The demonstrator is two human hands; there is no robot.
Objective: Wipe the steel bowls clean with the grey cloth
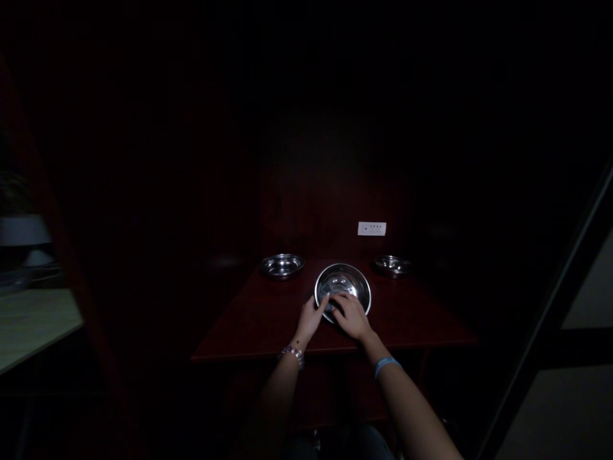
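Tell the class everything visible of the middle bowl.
The middle bowl is round, silvery and shiny, apparently metal, with a bright rim and reflective inside. It seems tilted toward the camera, at the table, nearer than the left bowl and right bowl. The left grip seems to touch its near left rim; the right grip reaches over the near rim. Its base is hidden.

OK so, quick tally for you: three stainless steel bowls, as in one middle bowl (342, 278), one left bowl (282, 266) and one right bowl (393, 264). Two hands, both yours, left hand (310, 318) plus right hand (353, 315). One blue wristband (385, 364). One white socket panel (371, 229). Tables, I get two: one dark red table (268, 329) and one pale tabletop (33, 322). Can't tell how many strands your beaded bracelet (293, 353) has, tbh.
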